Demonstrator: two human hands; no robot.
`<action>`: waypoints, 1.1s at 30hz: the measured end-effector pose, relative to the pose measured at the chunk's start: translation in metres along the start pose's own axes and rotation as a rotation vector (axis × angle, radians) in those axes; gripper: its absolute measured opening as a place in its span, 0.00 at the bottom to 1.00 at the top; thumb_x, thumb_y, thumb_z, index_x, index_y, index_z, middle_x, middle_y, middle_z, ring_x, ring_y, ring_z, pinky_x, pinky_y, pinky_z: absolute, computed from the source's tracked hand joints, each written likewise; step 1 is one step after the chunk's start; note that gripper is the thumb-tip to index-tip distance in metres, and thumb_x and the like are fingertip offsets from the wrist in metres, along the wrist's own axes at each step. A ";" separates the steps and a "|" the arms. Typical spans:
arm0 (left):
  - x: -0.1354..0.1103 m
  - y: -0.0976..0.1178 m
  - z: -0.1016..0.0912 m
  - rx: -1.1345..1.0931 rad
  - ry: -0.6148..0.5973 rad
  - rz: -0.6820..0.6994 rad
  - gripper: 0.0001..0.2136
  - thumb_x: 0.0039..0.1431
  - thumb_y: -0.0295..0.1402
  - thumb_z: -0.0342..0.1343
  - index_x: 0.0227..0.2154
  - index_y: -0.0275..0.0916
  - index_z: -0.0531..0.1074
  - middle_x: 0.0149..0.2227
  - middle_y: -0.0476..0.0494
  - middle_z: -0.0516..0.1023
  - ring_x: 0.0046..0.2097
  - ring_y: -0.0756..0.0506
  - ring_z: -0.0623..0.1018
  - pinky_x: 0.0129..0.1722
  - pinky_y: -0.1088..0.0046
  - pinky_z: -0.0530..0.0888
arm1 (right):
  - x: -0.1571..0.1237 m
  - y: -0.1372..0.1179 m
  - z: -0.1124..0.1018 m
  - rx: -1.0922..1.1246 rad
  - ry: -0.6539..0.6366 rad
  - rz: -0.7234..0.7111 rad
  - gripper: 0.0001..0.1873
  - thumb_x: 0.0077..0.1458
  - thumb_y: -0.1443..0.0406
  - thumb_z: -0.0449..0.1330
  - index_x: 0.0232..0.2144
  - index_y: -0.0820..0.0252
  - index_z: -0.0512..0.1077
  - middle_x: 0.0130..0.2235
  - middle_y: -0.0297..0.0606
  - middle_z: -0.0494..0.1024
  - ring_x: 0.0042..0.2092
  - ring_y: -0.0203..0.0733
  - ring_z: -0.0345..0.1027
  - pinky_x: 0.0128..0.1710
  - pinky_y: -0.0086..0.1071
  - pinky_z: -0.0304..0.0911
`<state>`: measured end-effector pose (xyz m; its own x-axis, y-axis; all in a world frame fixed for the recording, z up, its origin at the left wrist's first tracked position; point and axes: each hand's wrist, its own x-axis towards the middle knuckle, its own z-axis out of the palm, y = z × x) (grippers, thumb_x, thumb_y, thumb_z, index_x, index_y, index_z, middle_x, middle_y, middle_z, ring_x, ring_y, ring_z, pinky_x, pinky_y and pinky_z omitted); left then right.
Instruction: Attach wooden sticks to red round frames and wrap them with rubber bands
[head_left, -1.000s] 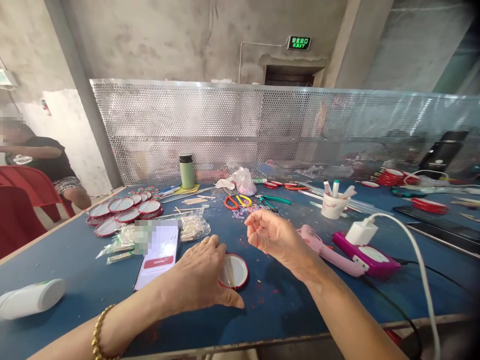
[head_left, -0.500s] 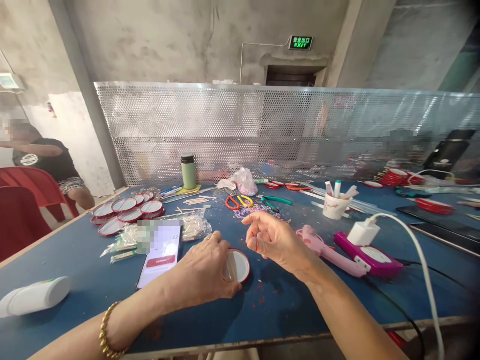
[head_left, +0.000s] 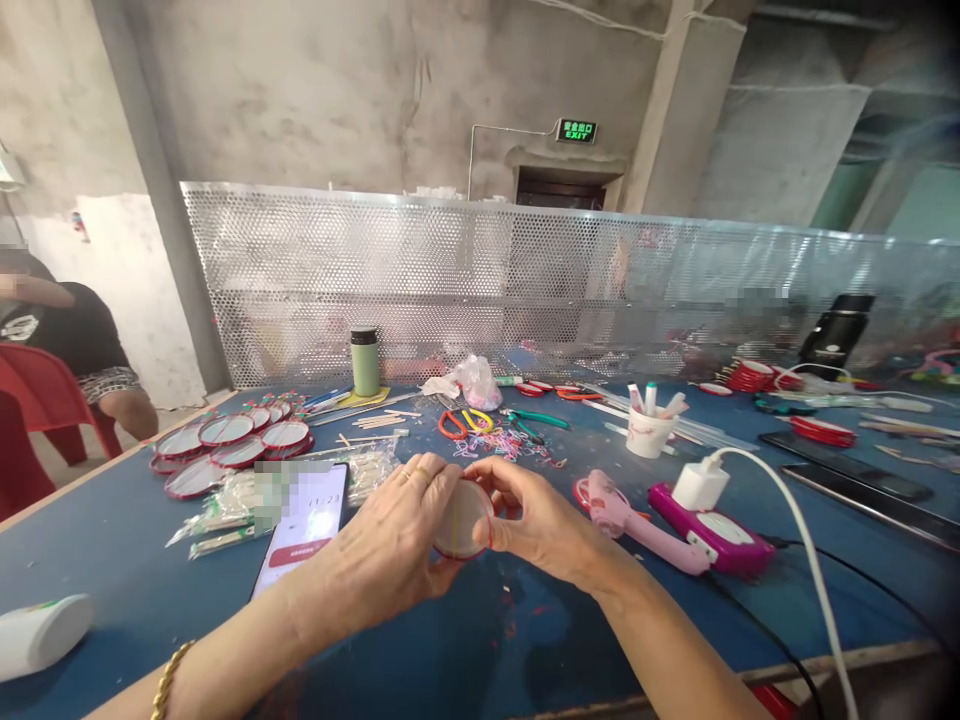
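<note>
A small round red-rimmed disc (head_left: 463, 518) with a pale, drum-like face is tilted up between my two hands above the table. My left hand (head_left: 401, 520) grips its left side, fingers over the top and thumb below. At its right edge, my right hand (head_left: 521, 515) closes on the rim, thumb on the near face and fingers curled behind. A spot of red shows by the right thumb; whether it is rim or a separate bit I cannot make out. A lit phone (head_left: 304, 525) lies left of my left hand. Coloured loops (head_left: 517, 447) are scattered beyond.
Similar red-rimmed discs (head_left: 229, 430) are piled at left, near bagged wooden sticks (head_left: 225, 510). Pliers (head_left: 536, 420), a green bottle (head_left: 365, 362) and a paper cup of pens (head_left: 649, 430) stand or lie behind. At right are a pink glue gun (head_left: 637, 525) and a purple power strip (head_left: 712, 535).
My right hand has moved left onto the disc's edge, where it was apart before. The disc has been lifted and tilted more upright. The view has shifted slightly right and up.
</note>
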<state>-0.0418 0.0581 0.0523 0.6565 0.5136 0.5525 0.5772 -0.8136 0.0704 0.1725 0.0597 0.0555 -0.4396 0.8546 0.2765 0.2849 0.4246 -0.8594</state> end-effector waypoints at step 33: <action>0.003 -0.011 -0.004 0.154 0.185 0.014 0.24 0.56 0.26 0.58 0.55 0.34 0.60 0.46 0.35 0.67 0.48 0.38 0.71 0.46 0.57 0.76 | 0.005 -0.006 0.020 0.083 0.095 0.085 0.17 0.59 0.52 0.61 0.40 0.61 0.74 0.30 0.34 0.76 0.33 0.38 0.69 0.35 0.31 0.62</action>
<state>-0.0479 0.0678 0.0566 0.5730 0.4318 0.6966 0.6450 -0.7619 -0.0582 0.1516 0.0558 0.0539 -0.3335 0.9124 0.2374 0.2447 0.3270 -0.9128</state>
